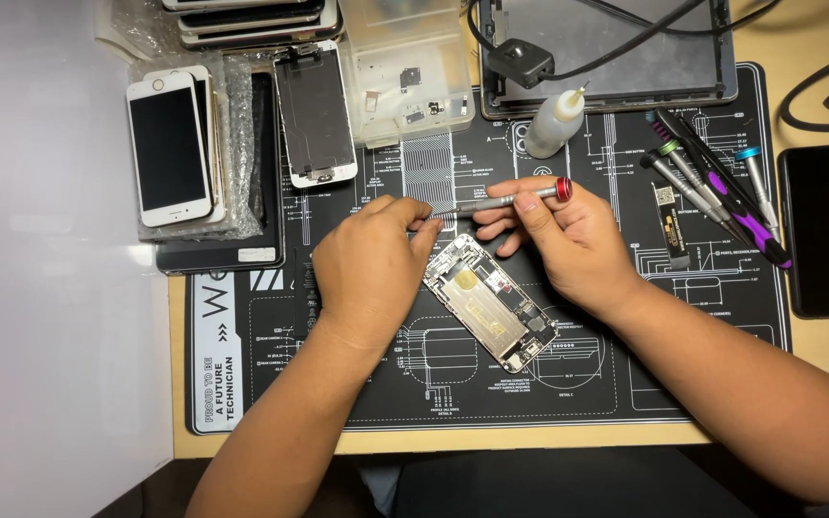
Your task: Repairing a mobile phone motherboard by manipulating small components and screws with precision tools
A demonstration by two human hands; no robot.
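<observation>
The opened phone (489, 301) lies on the black mat (702, 384), back shell up with its boards and shields exposed, long axis running diagonally from upper left to lower right. Both hands sit at its upper-left end. The right hand (568, 245) is closed in a pinch on a screwdriver (506, 200): grey shaft, red cap at the outer end, held nearly level, with the tip pointing left toward the other hand. The left hand (371, 264) is curled, fingers bent in, its fingertips meeting the driver tip just above the phone's top corner; whether a screw or bit sits between those fingertips cannot be made out. The phone lies just below and between the two hands, the left hand's thumb side just beside its upper-left edge, the right hand's heel near its right long edge. The left hand appears marginally nearer to the top corner. Further drivers (712, 182) lie well apart at the mat's right; a dropper bottle (554, 120) stands above; a detached screen (315, 113) and a parts tray (405, 67) lie at upper left.
</observation>
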